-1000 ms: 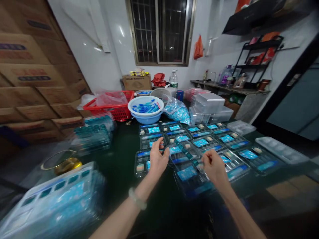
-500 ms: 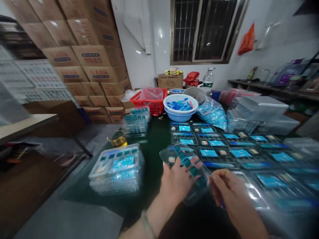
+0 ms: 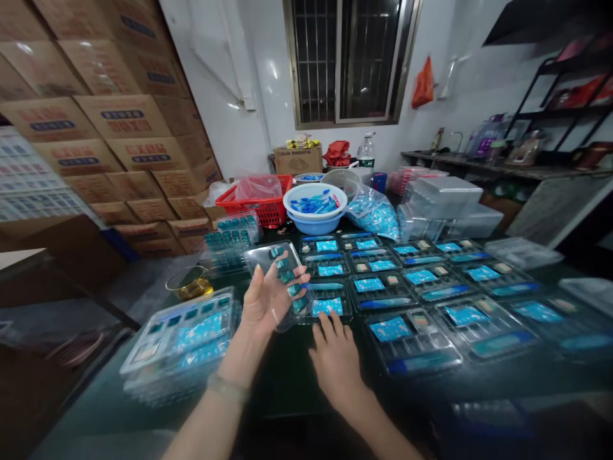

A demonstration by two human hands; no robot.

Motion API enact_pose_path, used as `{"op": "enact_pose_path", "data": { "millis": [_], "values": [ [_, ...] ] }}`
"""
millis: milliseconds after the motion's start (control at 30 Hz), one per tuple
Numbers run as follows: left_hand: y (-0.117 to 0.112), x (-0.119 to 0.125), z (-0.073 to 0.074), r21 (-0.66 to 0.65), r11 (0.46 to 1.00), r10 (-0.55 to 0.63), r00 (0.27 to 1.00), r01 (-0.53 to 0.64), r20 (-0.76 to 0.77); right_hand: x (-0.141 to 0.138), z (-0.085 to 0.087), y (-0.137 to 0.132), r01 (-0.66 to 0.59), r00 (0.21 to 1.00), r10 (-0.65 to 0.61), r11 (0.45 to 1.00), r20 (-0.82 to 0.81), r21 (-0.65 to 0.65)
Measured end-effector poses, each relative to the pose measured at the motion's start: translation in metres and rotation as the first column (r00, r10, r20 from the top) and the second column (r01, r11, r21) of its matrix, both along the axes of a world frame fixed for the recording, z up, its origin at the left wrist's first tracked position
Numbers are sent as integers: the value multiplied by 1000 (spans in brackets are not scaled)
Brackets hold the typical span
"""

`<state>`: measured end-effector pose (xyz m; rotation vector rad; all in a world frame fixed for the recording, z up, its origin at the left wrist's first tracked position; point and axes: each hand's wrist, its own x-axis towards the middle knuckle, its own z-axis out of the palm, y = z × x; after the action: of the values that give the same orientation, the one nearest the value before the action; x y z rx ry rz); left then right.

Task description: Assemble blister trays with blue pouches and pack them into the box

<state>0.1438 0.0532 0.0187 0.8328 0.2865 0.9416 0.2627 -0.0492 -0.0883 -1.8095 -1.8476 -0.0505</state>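
My left hand (image 3: 263, 303) grips a clear plastic tray (image 3: 260, 257) and holds it tilted over the table. Several small teal bottles (image 3: 286, 276) sit in a row along that tray, in front of my fingers. My right hand (image 3: 338, 361) is open, with its fingers stretched toward the near edge of a tray on the table. That tray holds a blue patterned packet (image 3: 327, 306); whether my fingertips touch it I cannot tell. To the right lie rows of similar trays with blue packets, small beige blocks and blue toothbrushes (image 3: 424, 362).
At left stands a stack of filled trays (image 3: 182, 338), with a glass of yellow liquid (image 3: 194, 287) behind it. Farther back are a red basket (image 3: 268, 209), a bowl of toothbrushes (image 3: 315, 203), a bag of blue packets (image 3: 376, 214) and clear plastic boxes (image 3: 445, 195).
My left hand has raised the tray with the teal bottles and shifted it left. My right hand has left that tray's right end and opened beside a tray on the table. The view has swung right.
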Motion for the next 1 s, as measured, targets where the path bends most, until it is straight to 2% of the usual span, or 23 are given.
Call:
{"op": "enact_pose_path", "data": {
  "millis": [133,300,400,467,533,600,633,667,700,767,867,1000],
  "values": [
    [8,13,-4,29,999,-10,986,15,-167,-7,1,-17,-49,999,49,998,-18,-27],
    [15,18,-3,138,987,-42,954,86,-298,-4,2,-40,-36,990,42,998,-133,43],
    [17,19,2,296,951,74,870,84,-487,0,2,-50,-22,979,40,995,-198,96],
    [15,23,3,477,868,232,740,135,-632,4,0,-53,-17,972,43,994,-233,111],
    [12,30,-1,638,719,454,508,276,-732,6,-2,-55,-19,965,47,994,-259,111],
    [9,37,-11,694,541,681,237,475,-693,7,-4,-54,-22,961,50,994,-272,104],
    [8,40,-18,681,463,763,135,567,-632,8,-5,-54,-22,960,49,995,-275,101],
    [7,42,-25,650,402,813,75,645,-578,8,-7,-53,-22,960,49,995,-275,99],
    [7,45,-32,617,356,840,50,702,-540,8,-9,-52,-22,961,49,995,-273,100],
    [7,47,-46,571,309,854,43,761,-519,7,-12,-51,-27,964,55,993,-259,111],
    [7,49,-61,546,295,849,47,784,-526,6,-16,-50,-35,969,70,989,-236,147],
    [5,51,-70,528,306,844,31,792,-535,6,-16,-51,-15,957,83,971,-278,239]
  ]
}}
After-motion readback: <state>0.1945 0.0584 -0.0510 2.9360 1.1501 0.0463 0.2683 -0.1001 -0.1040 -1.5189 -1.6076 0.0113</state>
